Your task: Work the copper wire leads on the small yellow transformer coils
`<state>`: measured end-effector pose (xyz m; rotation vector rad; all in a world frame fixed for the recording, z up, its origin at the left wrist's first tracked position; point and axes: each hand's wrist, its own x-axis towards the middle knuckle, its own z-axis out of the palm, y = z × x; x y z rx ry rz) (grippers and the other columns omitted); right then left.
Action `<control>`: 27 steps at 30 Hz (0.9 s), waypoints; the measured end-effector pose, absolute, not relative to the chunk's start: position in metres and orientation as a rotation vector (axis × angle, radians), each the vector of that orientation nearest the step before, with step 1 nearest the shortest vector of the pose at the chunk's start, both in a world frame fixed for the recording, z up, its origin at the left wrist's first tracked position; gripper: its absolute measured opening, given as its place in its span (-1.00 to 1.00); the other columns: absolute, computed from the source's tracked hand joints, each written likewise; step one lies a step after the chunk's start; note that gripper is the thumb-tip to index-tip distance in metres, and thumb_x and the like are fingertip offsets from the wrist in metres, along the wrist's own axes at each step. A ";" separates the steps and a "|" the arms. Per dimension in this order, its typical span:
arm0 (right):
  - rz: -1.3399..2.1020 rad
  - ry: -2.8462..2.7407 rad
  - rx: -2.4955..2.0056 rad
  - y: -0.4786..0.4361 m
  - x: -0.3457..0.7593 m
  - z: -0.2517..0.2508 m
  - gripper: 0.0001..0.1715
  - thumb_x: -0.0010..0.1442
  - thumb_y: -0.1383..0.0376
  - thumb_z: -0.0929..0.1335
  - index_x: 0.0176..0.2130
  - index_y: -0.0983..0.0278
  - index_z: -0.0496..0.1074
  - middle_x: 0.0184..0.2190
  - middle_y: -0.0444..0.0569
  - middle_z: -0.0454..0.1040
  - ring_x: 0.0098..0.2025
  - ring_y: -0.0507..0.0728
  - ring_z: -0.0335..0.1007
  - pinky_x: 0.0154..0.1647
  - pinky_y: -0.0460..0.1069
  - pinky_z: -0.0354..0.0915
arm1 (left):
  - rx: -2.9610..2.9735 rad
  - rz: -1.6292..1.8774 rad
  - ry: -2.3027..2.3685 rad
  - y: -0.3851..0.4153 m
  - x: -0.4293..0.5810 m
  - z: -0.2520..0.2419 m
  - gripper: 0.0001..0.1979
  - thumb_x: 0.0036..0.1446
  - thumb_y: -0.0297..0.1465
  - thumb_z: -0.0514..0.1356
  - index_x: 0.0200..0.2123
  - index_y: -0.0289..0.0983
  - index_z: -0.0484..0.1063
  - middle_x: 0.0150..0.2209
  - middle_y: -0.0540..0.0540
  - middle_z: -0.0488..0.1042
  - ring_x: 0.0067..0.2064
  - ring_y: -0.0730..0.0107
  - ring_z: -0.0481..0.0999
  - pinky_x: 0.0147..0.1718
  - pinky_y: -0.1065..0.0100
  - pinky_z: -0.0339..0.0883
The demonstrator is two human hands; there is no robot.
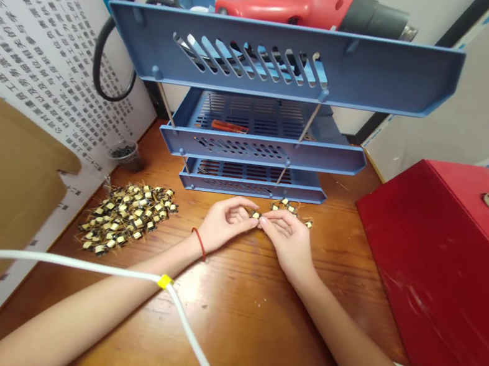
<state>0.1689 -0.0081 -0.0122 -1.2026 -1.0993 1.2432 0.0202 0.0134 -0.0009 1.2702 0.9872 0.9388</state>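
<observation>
We reach in from both lower corners, forearms slanting inward, until our hands meet over the wooden table (pixel 218 330). Our left hand (pixel 226 221) curls loosely, thumb and fingertips closed on a small component (pixel 256 215); our right hand (pixel 291 242) pinches at its right side, fingers bent. The component sits between our fingertips, in front of the blue tray rack (pixel 253 188), near a few loose pieces (pixel 284 206). Its pale face points up toward us; its long axis is too small to make out.
</observation>
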 end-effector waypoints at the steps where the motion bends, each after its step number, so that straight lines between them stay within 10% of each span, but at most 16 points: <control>1: 1.250 -1.106 -1.197 -0.008 0.169 -0.012 -0.67 -0.13 0.09 0.45 -0.44 0.26 0.39 -0.46 -0.08 0.49 -0.36 0.08 0.46 -0.21 0.02 0.38 | 1.261 0.943 0.992 0.013 0.021 0.000 -0.64 -0.16 -0.26 0.32 -0.30 -0.36 0.41 -0.58 0.03 0.40 -0.53 0.54 0.36 -0.47 0.46 0.21; 27: 1.196 -1.251 -1.181 -0.003 0.171 -0.017 -0.85 -0.03 0.23 0.40 -0.47 0.28 0.39 -0.49 -0.08 0.42 -0.39 0.07 0.37 -0.27 0.01 0.32 | 1.205 0.842 0.914 0.021 0.012 -0.006 -0.72 -0.10 -0.28 0.29 -0.36 -0.38 0.51 -0.51 -0.08 0.50 -0.48 0.51 0.42 -0.46 0.46 0.28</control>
